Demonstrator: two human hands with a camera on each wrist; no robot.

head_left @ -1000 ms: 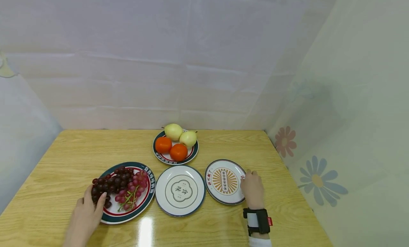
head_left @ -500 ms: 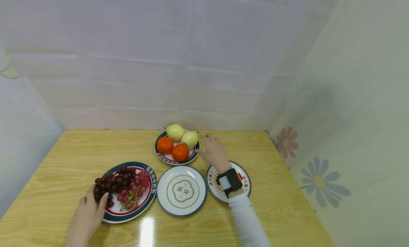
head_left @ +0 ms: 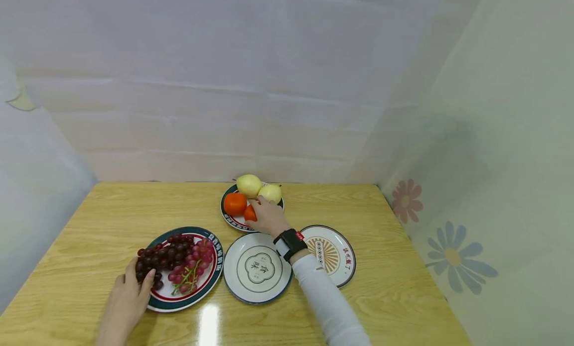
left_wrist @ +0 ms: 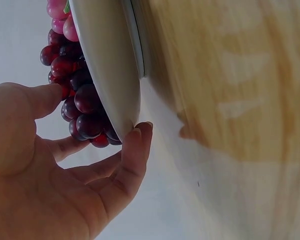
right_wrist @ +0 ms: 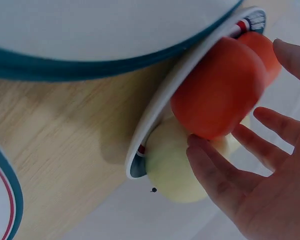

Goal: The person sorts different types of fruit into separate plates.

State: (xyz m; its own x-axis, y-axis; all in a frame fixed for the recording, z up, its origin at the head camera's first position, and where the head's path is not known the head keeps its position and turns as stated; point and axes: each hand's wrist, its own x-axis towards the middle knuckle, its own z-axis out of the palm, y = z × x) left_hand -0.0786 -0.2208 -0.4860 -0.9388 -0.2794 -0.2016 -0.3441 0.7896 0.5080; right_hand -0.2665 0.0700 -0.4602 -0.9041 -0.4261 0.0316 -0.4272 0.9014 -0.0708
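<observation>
head view, left to right: the left hand point(head_left: 124, 296) is at the large plate point(head_left: 179, 305), thumb touching the dark grapes point(head_left: 159, 258), fingertips at the rim; whether it grips, i cannot tell. pink grapes point(head_left: 197, 261) lie beside them. on the small plate point(head_left: 226, 216), the nearer orange fruit point(head_left: 249, 214) sits by two pears point(head_left: 248, 185). the right hand point(head_left: 270, 218), apart from the left, spreads loose fingers about that fruit: reach seemingly done, lift not.

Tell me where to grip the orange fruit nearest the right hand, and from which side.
Likely around the widest part of this round fruit, from above and its near side: the other orange fruit sits at its left, a pear behind.
</observation>
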